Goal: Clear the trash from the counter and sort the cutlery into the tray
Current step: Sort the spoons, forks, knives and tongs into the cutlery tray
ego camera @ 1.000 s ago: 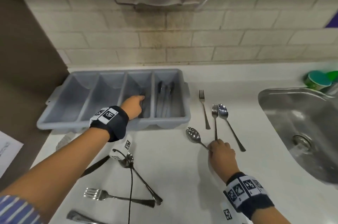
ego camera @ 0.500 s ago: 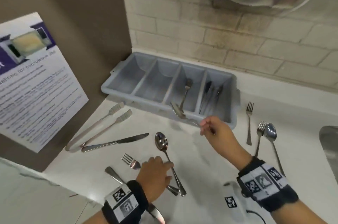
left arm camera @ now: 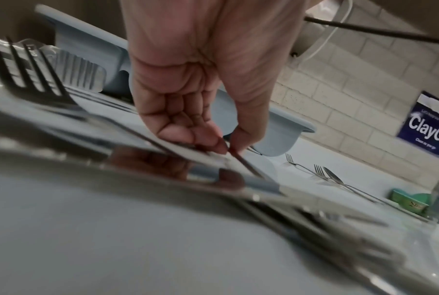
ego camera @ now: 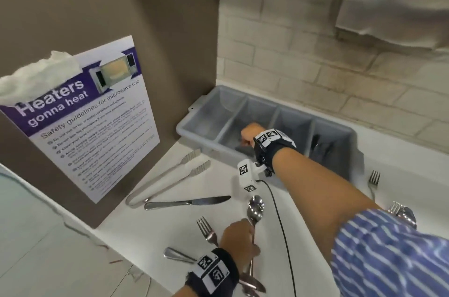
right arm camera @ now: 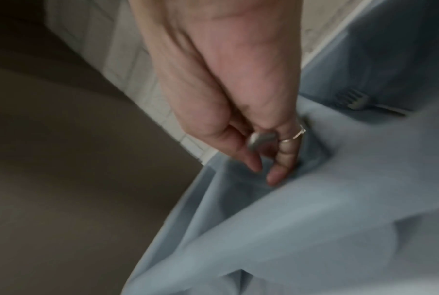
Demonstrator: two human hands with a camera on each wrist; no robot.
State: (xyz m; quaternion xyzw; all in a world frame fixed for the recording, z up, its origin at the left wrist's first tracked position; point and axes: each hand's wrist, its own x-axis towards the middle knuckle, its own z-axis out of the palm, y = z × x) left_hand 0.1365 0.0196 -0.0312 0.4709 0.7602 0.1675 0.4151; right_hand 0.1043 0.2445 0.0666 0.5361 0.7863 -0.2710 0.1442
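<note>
The grey four-compartment cutlery tray (ego camera: 332, 126) stands against the tiled wall. My right hand (ego camera: 245, 140) reaches down into the second compartment from the left; in the right wrist view it (right arm camera: 264, 157) pinches the rounded end of a spoon's handle (right arm camera: 260, 140). A fork (right arm camera: 357, 101) lies in the compartment beside it. At the counter's near edge my left hand (ego camera: 250, 232) grips the handle of another spoon (ego camera: 255, 207), pinched between thumb and fingertips (left arm camera: 219, 144). A fork (ego camera: 206, 228) lies just left of that hand.
Tongs (ego camera: 170, 180) and a table knife (ego camera: 187, 203) lie left of the tray. More forks (ego camera: 374, 180) and a spoon (ego camera: 403, 214) lie to the right. A poster (ego camera: 92, 122) hangs on the brown panel with crumpled white paper (ego camera: 36, 75) above it. A green cup (left arm camera: 407, 201) stands by the tap.
My right hand has carried its spoon from above the counter into the tray's second compartment. My left hand has closed round the handle of the spoon on the counter. The view has swung left.
</note>
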